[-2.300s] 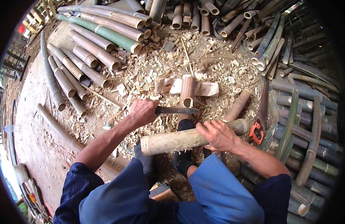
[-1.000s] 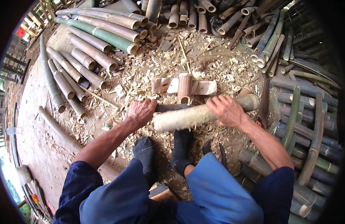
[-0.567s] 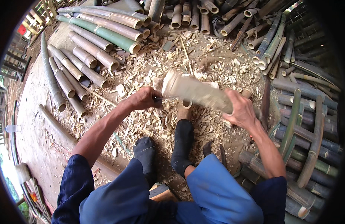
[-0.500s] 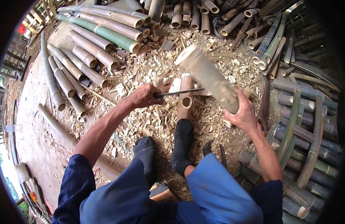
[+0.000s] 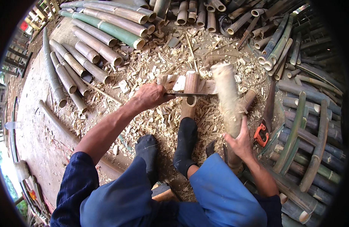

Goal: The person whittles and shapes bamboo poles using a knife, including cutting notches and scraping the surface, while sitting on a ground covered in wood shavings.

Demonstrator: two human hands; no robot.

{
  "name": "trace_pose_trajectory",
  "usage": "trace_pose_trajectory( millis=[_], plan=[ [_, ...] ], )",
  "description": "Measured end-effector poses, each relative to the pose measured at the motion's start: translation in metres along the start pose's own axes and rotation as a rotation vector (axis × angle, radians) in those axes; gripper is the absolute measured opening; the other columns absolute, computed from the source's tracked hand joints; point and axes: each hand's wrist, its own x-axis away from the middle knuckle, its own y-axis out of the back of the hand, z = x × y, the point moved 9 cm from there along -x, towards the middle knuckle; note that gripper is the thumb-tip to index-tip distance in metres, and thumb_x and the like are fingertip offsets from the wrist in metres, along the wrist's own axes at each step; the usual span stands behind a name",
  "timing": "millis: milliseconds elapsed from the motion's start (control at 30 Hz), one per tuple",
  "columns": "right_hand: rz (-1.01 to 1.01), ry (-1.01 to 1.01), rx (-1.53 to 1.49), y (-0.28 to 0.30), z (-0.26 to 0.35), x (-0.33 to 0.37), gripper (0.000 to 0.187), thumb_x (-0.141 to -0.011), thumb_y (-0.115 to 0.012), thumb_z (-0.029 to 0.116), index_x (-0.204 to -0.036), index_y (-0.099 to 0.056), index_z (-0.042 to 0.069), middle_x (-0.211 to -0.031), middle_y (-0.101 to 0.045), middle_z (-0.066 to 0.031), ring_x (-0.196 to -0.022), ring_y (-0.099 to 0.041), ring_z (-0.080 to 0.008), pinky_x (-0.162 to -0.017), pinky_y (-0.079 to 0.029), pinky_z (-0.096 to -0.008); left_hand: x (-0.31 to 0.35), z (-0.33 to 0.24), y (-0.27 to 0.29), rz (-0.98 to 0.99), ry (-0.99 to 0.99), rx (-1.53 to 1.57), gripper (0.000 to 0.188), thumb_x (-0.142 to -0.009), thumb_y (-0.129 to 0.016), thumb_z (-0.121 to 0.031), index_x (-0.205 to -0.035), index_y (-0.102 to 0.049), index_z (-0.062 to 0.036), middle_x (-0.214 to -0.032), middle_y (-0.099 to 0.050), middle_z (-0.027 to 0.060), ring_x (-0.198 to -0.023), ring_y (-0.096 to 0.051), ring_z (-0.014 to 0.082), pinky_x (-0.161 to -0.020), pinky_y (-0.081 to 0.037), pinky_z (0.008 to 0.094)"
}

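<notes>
My left hand (image 5: 150,95) is closed around the handle end of a knife (image 5: 197,94). Its dark, narrow blade lies level across a bamboo tube (image 5: 192,81), just above a round hole cut in the tube's side. The tube points away from me, its near end at my right sock (image 5: 186,138) and its far part against a pale wood block (image 5: 179,84). My right hand (image 5: 240,140) grips the lower end of a thick, pale, worn club (image 5: 228,98). The club stands nearly upright in the picture, slightly blurred, its side close to the blade's tip.
Wood chips (image 5: 155,125) cover the ground all round. Bamboo tubes (image 5: 102,49) lie in rows at the far left, with more stacked behind. At the right are a saw with an orange handle (image 5: 261,134) and a bamboo rack (image 5: 314,136). Another bamboo piece (image 5: 249,97) lies behind the club.
The club has swung from leaning far left to nearly upright, its top moving right and nearer. The knife blade has levelled and come down slightly. The saw's orange handle now shows.
</notes>
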Motion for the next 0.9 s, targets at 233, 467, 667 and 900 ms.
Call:
trace_pose_trajectory(
  millis=[233,467,667,900],
  plan=[
    [-0.064,0.125,0.107,0.001,-0.022,0.017,0.083,-0.074,-0.081,0.027,-0.143,-0.043,0.001,-0.115,-0.067,-0.0346,-0.107,-0.066,-0.0523,-0.092,-0.052,-0.0549,-0.002,-0.011,0.011,-0.005,-0.012,0.060,0.050,-0.099,-0.066,-0.056,-0.087,-0.080,-0.0099,-0.054,-0.059,0.0037,-0.045,-0.053,0.0178,-0.045,-0.044,0.0387],
    [0.293,-0.203,0.124,-0.002,-0.017,0.008,0.093,-0.077,-0.080,0.023,-0.154,-0.034,-0.001,-0.128,-0.062,-0.0363,-0.117,-0.064,-0.0511,-0.099,-0.052,-0.0502,-0.003,0.004,0.004,0.078,0.030,0.049,0.050,-0.098,-0.068,-0.056,-0.095,-0.083,-0.0087,-0.056,-0.061,0.0040,-0.047,-0.056,0.0175,-0.047,-0.047,0.0391],
    [0.177,-0.163,0.112,0.003,-0.022,0.011,0.093,-0.077,-0.079,0.021,-0.153,-0.033,-0.006,-0.132,-0.062,-0.0326,-0.122,-0.064,-0.0402,-0.104,-0.050,-0.0450,-0.005,0.005,0.000,0.110,0.018,0.075,0.047,-0.099,-0.068,-0.052,-0.096,-0.082,-0.0075,-0.056,-0.061,0.0027,-0.046,-0.054,0.0165,-0.045,-0.045,0.0378],
    [-0.167,-0.048,0.070,0.013,-0.048,0.032,0.084,-0.075,-0.080,0.024,-0.146,-0.042,-0.001,-0.127,-0.064,-0.0305,-0.115,-0.067,-0.0408,-0.099,-0.053,-0.0461,-0.015,0.001,-0.004,0.156,-0.003,0.166,0.057,-0.097,-0.066,-0.061,-0.087,-0.077,-0.0058,-0.054,-0.055,0.0054,-0.045,-0.049,0.0179,-0.050,-0.047,0.0399]
  ],
)
